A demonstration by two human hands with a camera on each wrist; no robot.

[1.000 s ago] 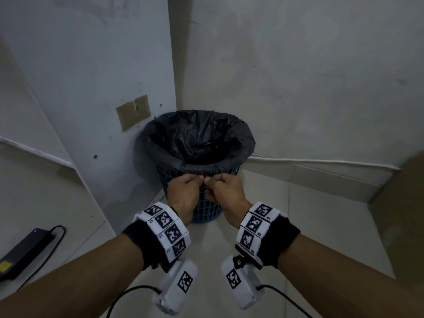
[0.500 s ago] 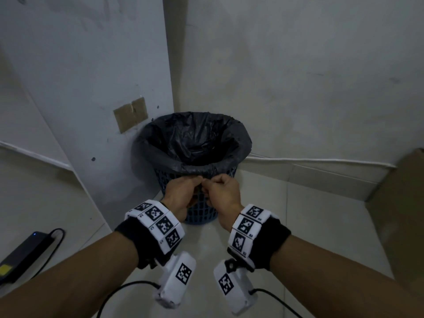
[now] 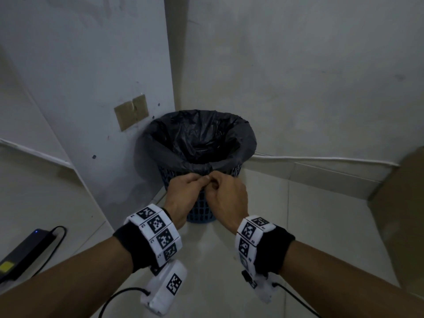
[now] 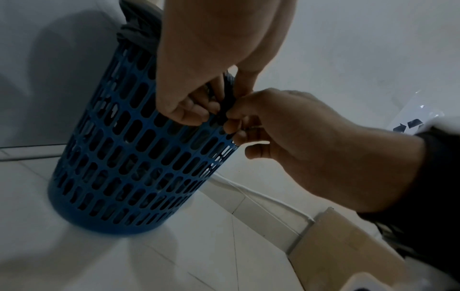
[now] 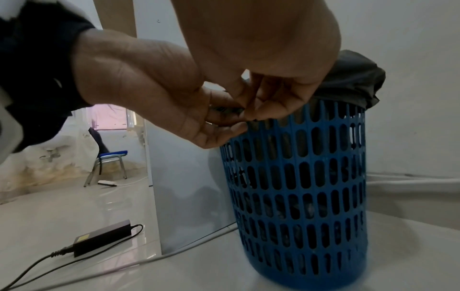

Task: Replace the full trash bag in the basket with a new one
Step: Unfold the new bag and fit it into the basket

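Note:
A blue perforated basket (image 3: 237,170) (image 4: 137,157) (image 5: 311,187) stands on the floor in a wall corner. A black trash bag (image 3: 199,138) (image 4: 139,25) (image 5: 348,78) lines it, its edge folded over the rim. Both hands meet at the near rim. My left hand (image 3: 183,193) (image 4: 199,59) (image 5: 149,94) and my right hand (image 3: 227,193) (image 4: 298,137) (image 5: 261,49) each pinch a twisted bunch of the bag's edge (image 4: 229,92) between thumb and fingertips, just outside the basket wall.
A cardboard box (image 3: 401,214) stands on the floor at the right. A black power adapter (image 3: 25,251) (image 5: 102,238) with its cable lies at the left. Walls close in behind and left of the basket. A blue chair (image 5: 109,159) stands far off.
Both hands stay together at the near rim, still pinching the bag's edge. The fingers have shifted a little on the twisted plastic. The basket has not moved.

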